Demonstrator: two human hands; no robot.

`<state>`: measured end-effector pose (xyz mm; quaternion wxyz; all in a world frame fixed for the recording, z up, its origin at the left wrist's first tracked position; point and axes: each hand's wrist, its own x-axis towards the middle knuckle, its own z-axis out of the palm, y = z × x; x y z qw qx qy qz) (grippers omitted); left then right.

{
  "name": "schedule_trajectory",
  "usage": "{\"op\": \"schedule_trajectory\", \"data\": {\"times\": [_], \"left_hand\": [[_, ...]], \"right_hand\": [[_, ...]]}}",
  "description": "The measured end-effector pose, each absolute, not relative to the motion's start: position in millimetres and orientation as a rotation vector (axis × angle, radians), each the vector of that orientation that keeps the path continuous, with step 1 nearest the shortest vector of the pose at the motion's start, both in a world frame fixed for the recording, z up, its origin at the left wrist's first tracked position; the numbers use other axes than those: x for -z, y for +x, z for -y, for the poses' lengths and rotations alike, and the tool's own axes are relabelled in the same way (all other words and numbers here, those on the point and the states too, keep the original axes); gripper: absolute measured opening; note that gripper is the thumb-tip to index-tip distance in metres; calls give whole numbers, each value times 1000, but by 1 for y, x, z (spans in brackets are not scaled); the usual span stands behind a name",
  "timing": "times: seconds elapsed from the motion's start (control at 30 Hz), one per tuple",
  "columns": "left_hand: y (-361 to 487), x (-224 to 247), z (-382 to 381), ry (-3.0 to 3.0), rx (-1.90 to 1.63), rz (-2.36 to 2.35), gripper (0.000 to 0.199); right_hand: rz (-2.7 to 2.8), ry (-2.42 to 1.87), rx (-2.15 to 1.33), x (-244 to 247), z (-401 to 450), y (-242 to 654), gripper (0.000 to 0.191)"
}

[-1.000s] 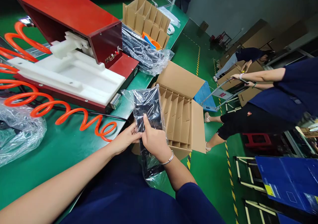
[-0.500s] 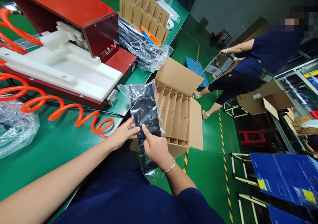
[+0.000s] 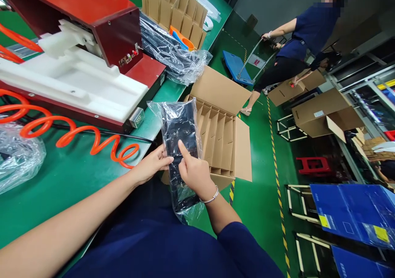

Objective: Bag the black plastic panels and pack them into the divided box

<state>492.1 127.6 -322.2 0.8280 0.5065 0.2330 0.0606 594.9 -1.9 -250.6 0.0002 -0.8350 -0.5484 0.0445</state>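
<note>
A black part in a clear plastic bag (image 3: 182,123) hangs in front of me, with its lower end over my lap. My left hand (image 3: 157,163) pinches the bag's left edge, thumb on top. On the right side, my right hand (image 3: 196,171) lays its stretched index finger on the bag's face; its thumb is apart from that finger, and the other fingers are curled and partly hidden. Just behind the bag stands an open cardboard box (image 3: 243,150) with upright dividers. Its compartments look empty where they show.
On the green table (image 3: 70,191) are a red machine with a white bed (image 3: 123,101), an orange coiled hose (image 3: 66,136), bagged black parts (image 3: 173,56), orange-handled scissors (image 3: 185,41) and a divider box (image 3: 182,19). A person (image 3: 314,35) pushes a blue cart (image 3: 237,68) beyond.
My right index finger has slid up the bag a little, while my left hand keeps its hold. The person and blue cart have shifted left in view, and another person shows behind.
</note>
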Motion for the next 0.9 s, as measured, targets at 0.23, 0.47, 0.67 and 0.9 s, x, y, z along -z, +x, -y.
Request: {"op": "schedule_trajectory", "data": {"times": [0.23, 0.47, 0.67, 0.9], "left_hand": [[492, 319, -127, 1076, -122, -500, 79], [492, 325, -129, 1075, -127, -493, 77], [493, 323, -128, 1079, -117, -494, 75], [493, 322, -131, 987, -150, -513, 69]], "right_hand": [[1783, -2636, -193, 251, -23, 587, 66], [1685, -2699, -160, 249, -12, 596, 66], [1559, -2774, -137, 253, -1, 610, 65], [1769, -2591, -256, 261, 21, 589, 62]]}}
